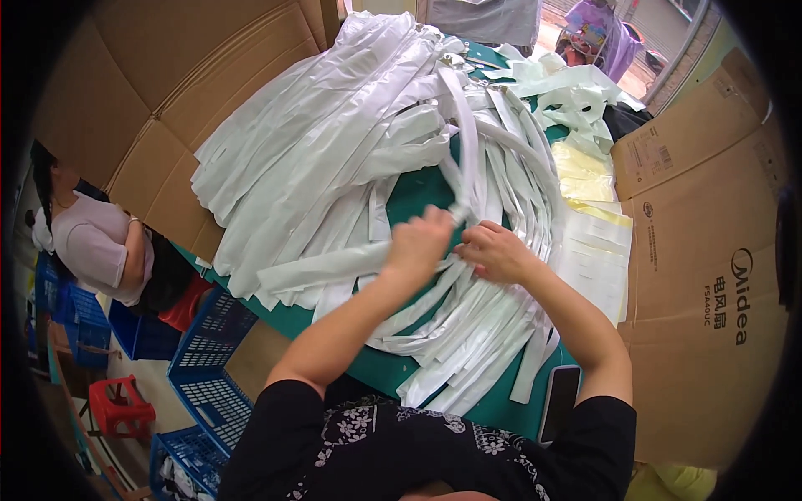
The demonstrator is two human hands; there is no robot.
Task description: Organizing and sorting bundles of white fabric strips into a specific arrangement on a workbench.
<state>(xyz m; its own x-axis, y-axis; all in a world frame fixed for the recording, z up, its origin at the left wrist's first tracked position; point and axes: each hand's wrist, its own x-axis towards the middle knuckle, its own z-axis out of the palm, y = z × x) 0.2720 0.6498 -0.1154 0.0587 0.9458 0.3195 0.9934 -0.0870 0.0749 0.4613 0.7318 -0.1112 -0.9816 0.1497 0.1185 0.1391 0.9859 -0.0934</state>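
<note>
The left hand (418, 248) grips a strip (464, 125) running from one o'clock; the right hand (494, 253), at three, curls narrowly, grip unclear. Bare table (414, 199) opens at twelve, its edge at seven, phone (560, 404) at five.

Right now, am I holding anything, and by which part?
Your left hand seems to pinch a long white strip by its nearer part, exact spot blurred; whether your right hand holds anything, I can't tell.
</note>
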